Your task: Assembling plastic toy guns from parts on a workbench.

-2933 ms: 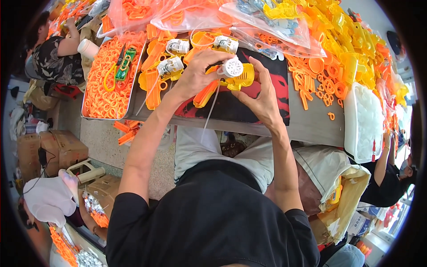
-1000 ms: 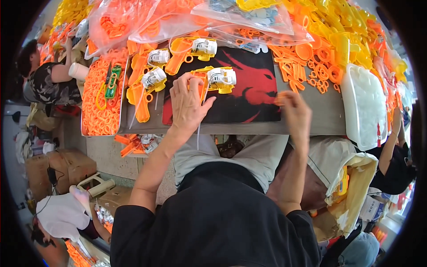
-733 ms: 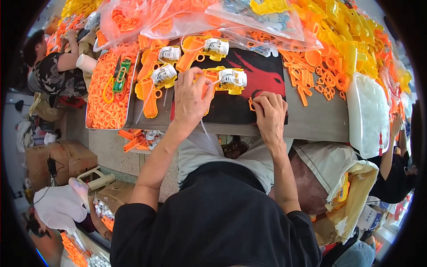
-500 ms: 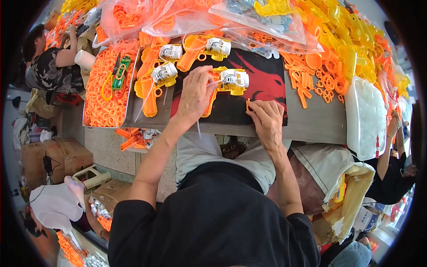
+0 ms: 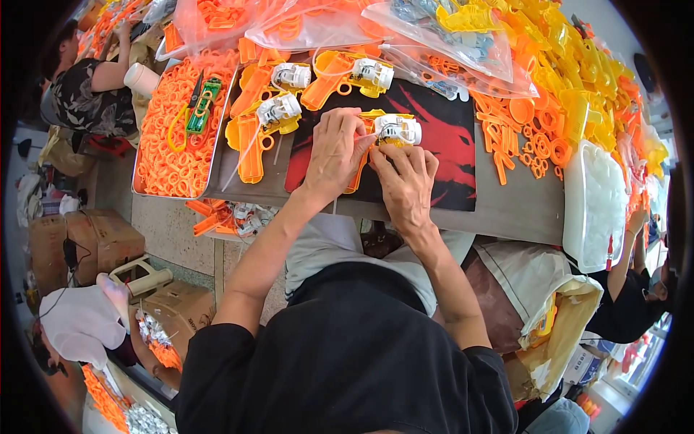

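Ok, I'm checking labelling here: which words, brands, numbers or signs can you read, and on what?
Nothing can be quoted reliably.
White-and-blue box, lower right: dark print, too small and blurred.
Cardboard box, lower left: small marks, also unreadable.
Orange-and-yellow toy gun with white cylinder, centre: no readable text.

Dark lettering shows on the front of a white box (image 5: 580, 364), lower R, past the table's (image 5: 517, 211) R-hand nr corner, but too sm. to read w/ certainty. A brown carton (image 5: 173, 307), off the table's L-hand nr corner, has faint dark marks nr its R edge, too blurred to make out. No text legible on the table itself.
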Available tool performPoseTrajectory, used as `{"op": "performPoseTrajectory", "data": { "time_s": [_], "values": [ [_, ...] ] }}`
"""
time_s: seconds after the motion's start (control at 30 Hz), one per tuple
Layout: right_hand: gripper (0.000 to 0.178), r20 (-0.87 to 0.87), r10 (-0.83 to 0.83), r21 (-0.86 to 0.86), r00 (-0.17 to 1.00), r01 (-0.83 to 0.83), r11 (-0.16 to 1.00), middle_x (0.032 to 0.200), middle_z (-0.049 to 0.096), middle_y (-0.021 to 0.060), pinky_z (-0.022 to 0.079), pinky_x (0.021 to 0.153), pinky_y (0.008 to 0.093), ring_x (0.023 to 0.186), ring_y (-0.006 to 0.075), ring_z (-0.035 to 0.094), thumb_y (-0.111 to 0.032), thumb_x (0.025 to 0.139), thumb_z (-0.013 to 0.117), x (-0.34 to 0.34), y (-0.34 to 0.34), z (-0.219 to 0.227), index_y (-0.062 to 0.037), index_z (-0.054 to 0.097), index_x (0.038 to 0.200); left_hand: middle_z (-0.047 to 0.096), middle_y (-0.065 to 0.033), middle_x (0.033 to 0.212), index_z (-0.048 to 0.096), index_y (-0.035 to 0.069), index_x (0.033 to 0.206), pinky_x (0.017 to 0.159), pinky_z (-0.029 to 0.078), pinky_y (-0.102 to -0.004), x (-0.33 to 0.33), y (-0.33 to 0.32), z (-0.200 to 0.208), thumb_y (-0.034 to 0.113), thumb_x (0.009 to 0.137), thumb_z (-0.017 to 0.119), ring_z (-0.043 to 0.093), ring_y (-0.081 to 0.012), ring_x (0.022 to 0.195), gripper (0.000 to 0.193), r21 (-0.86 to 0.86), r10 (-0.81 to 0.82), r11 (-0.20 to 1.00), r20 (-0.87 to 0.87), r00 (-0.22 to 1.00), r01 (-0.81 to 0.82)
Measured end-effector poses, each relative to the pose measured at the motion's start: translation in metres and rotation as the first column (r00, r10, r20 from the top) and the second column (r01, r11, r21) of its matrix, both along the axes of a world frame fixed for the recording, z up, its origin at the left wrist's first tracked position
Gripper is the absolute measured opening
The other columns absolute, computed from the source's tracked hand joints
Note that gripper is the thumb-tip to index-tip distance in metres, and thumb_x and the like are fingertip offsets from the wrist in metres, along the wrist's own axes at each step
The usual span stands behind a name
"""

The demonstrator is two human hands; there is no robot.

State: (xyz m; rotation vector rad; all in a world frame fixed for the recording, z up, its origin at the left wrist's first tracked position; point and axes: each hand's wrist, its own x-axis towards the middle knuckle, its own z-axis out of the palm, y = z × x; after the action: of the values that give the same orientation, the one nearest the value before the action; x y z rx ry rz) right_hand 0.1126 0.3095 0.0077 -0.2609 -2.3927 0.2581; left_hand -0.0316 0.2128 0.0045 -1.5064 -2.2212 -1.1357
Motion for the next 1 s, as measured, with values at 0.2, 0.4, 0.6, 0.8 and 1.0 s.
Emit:
{"op": "performPoseTrajectory", "data": {
  "time_s": [0.2,0.4,0.6,0.8,1.0],
  "values": [
    [0.038,0.137,0.116,0.134,0.984,-0.134,0.982,0.12,0.064,0.003,0.04,0.095,0.0424,0.104,0.0231,0.058,-0.007,0.077,0.067,0.004,0.008,0.013,-0.0058,0.071,0.115,0.05,-0.0102,0.1,0.054,0.008,0.101,0.089,0.042,-0.0442,-0.012,0.003,-0.001,0.022,0.089,0.076,0.05,-0.0314,0.099,0.029,0.04,-0.097,0.995,0.137,0.986,0.092],
    [0.037,0.107,-0.093,-0.039,0.99,0.098,0.994,0.124,0.063,0.0081,0.041,0.097,0.0431,0.102,0.0255,0.059,-0.004,0.081,0.068,0.005,-0.04,-0.004,-0.0009,0.071,0.118,0.052,-0.0068,0.102,0.057,0.012,0.101,0.093,0.042,-0.0437,-0.012,0.01,0.007,0.016,0.083,0.079,0.052,-0.0292,0.104,0.029,-0.064,-0.066,0.995,0.168,0.984,0.078],
    [0.046,0.022,-0.087,-0.098,0.996,0.089,0.991,0.133,0.065,0.0098,0.037,0.107,0.048,0.124,0.0315,0.057,-0.016,0.09,0.073,-0.008,0.029,0.035,-0.0119,0.063,0.135,0.061,-0.0031,0.116,0.065,0.016,0.106,0.107,0.036,-0.0439,-0.038,-0.001,0.025,0.016,0.087,0.072,0.055,-0.0251,0.12,0.02,-0.187,-0.166,0.97,-0.036,0.986,0.156],
    [0.041,0.074,-0.034,-0.12,0.997,0.043,0.992,0.138,0.063,0.008,0.036,0.111,0.0476,0.129,0.0255,0.056,-0.014,0.094,0.069,-0.01,0.033,0.004,-0.0082,0.062,0.134,0.059,-0.0069,0.133,0.069,0.011,0.097,0.11,0.035,-0.0465,-0.01,0.007,0.027,0.017,0.086,0.076,0.052,-0.0304,0.127,0.014,-0.081,-0.061,0.995,-0.064,0.996,0.056],
    [0.037,0.033,-0.058,-0.102,0.998,0.061,0.993,0.134,0.064,0.0063,0.035,0.11,0.0489,0.125,0.0236,0.057,-0.018,0.094,0.069,-0.016,0.031,-0.006,-0.0087,0.062,0.129,0.062,-0.0083,0.126,0.068,0.003,0.093,0.107,0.042,-0.0468,0.02,0.009,0.023,0.007,0.082,0.073,0.056,-0.0275,0.122,0.013,0.002,0.033,0.999,-0.347,0.937,-0.034]
  ]
}}
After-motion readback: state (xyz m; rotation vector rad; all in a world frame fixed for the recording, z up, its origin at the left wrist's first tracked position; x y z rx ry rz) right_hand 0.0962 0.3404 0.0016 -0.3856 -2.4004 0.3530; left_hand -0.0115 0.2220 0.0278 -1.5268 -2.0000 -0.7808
